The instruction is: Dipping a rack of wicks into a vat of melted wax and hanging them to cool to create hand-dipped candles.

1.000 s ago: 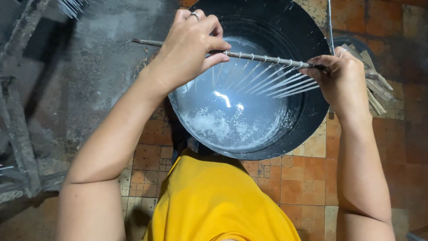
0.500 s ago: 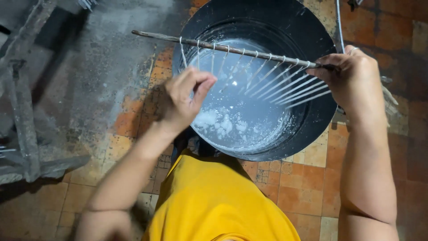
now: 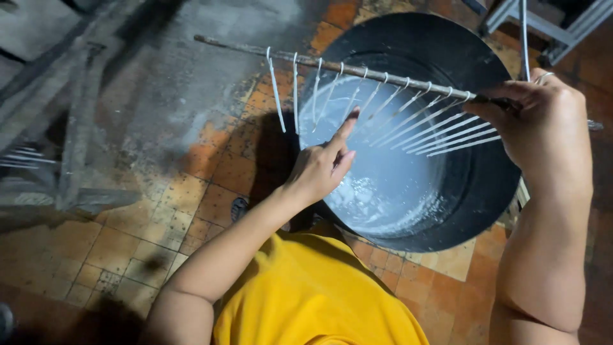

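My right hand (image 3: 543, 121) grips the right end of a long thin rod (image 3: 242, 47) held level above a black tub (image 3: 447, 48) of milky white liquid (image 3: 389, 179). Several thin white candles (image 3: 408, 118) hang from the rod on strings. My left hand (image 3: 322, 167) is below the rod, holding nothing, its index finger stretched up to touch one of the hanging candles near the middle. The two leftmost candles (image 3: 276, 92) hang outside the tub's rim, over the floor.
The tub stands on a worn orange tiled floor (image 3: 211, 179). A grey metal frame (image 3: 70, 147) lies at the left. White frame legs (image 3: 575, 25) stand at the top right. My yellow shirt (image 3: 313, 300) fills the bottom centre.
My left hand let go of the rod, dropped away, then rose again to touch a hanging candle. The rod with its candles has shifted left and up relative to the tub.
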